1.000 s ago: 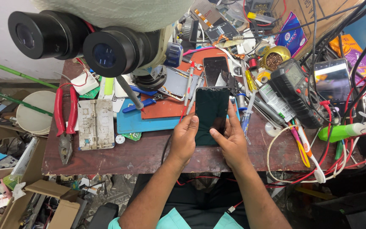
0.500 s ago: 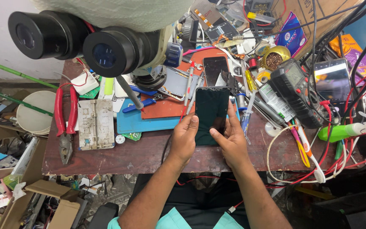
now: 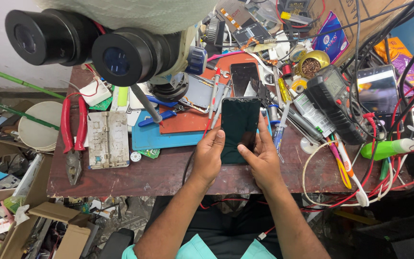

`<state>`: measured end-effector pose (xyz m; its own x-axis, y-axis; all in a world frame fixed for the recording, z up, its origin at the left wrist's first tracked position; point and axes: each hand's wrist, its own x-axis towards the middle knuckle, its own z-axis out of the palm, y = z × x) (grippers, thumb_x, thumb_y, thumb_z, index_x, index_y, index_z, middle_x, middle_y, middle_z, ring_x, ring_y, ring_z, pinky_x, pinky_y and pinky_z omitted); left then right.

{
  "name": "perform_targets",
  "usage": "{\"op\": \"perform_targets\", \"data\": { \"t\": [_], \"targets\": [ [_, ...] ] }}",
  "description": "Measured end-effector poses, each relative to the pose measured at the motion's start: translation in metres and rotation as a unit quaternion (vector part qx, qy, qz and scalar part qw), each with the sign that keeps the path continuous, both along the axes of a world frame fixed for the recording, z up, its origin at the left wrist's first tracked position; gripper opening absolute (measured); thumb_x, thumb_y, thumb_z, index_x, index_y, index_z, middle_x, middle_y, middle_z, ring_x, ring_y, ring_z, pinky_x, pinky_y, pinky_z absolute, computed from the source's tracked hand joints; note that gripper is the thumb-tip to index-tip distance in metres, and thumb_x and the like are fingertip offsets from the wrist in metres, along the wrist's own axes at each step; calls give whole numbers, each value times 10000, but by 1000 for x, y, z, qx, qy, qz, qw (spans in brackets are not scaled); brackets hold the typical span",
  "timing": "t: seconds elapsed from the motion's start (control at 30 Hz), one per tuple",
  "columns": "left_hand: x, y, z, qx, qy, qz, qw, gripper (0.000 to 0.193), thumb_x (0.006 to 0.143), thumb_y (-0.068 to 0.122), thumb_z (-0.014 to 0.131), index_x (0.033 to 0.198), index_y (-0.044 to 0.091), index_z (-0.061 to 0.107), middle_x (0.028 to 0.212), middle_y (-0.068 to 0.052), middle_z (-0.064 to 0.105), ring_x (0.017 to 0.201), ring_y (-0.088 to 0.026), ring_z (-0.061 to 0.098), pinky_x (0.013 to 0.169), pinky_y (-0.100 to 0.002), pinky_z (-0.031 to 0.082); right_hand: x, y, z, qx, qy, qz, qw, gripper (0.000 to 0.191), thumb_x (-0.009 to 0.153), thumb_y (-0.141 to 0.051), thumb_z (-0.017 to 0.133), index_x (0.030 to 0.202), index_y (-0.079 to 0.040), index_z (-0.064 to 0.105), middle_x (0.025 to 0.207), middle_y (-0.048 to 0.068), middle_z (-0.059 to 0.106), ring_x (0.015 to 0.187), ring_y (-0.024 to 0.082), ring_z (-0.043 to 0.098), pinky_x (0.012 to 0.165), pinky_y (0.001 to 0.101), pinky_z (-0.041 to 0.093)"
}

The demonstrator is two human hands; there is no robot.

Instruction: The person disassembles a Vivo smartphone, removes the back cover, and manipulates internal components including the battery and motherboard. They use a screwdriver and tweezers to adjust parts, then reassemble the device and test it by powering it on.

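Smartphone (image 3: pixel 239 128), dark-screened, rectangular: held face up over the front part of the workbench (image 3: pixel 168 172), between your two hands. Left hand (image 3: pixel 209 156): fingers curled round the phone's left edge, thumb lying on the lower left of the glass. Right hand (image 3: pixel 263 156): fingers wrapped on the right edge, thumb pressed across the lower middle of the screen.

Condition: screen unlit, glass appears whole and seated in its frame; whether it is fully pressed home, you cannot tell from this view. By judgement, the handset is closed up and at the pressing or checking stage; powering on is not yet shown.

Adjacent items: blue mat (image 3: pixel 168 138) and red-brown mat (image 3: pixel 188 120) just beyond the phone; a second dark phone (image 3: pixel 243 76) further back; microscope eyepieces (image 3: pixel 92 45) upper left; red-handled pliers (image 3: pixel 73 139) at the left; black multimeter (image 3: pixel 336 103) with leads at the right; green bottle (image 3: pixel 389 147) far right.
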<state>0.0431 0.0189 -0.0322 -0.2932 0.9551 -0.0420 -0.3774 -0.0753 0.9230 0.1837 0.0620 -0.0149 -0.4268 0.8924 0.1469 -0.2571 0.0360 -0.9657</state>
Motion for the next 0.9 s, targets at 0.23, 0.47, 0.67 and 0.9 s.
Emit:
{"op": "perform_targets", "data": {
  "t": [0.23,0.47,0.67,0.9],
  "targets": [
    [0,0,-4,2,3,3,1000,412,1116,313,483,1283,-16,667,983,39,599,923,-41,492,843,-228,433,0,0,1,6,-8,-2,1000,929,876,129,606,1656,-81,147,1676,135,308,1484,226,406,1170,342,381],
    [1,1,-2,3,-10,3,1000,407,1084,311,480,1290,2,649,1022,43,636,969,-32,528,888,-222,448,0,0,0,0,4,2,1000,941,875,128,611,1663,-86,143,1657,143,345,1461,225,432,1153,340,391],
    [1,1,-4,9,-6,3,1000,407,1107,304,482,1291,-12,660,1008,34,617,959,-44,511,881,-234,442,0,0,-1,-3,8,5,1000,947,876,122,613,1668,-88,139,1646,150,366,1448,223,448,1151,338,392],
    [1,0,3,8,-13,2,1000,398,1054,311,470,1290,29,622,1086,65,672,1030,-14,565,932,-206,454,-1,0,-1,7,9,0,1000,940,871,129,610,1663,-80,149,1676,143,316,1484,226,412,1183,341,369]
  ]
}}
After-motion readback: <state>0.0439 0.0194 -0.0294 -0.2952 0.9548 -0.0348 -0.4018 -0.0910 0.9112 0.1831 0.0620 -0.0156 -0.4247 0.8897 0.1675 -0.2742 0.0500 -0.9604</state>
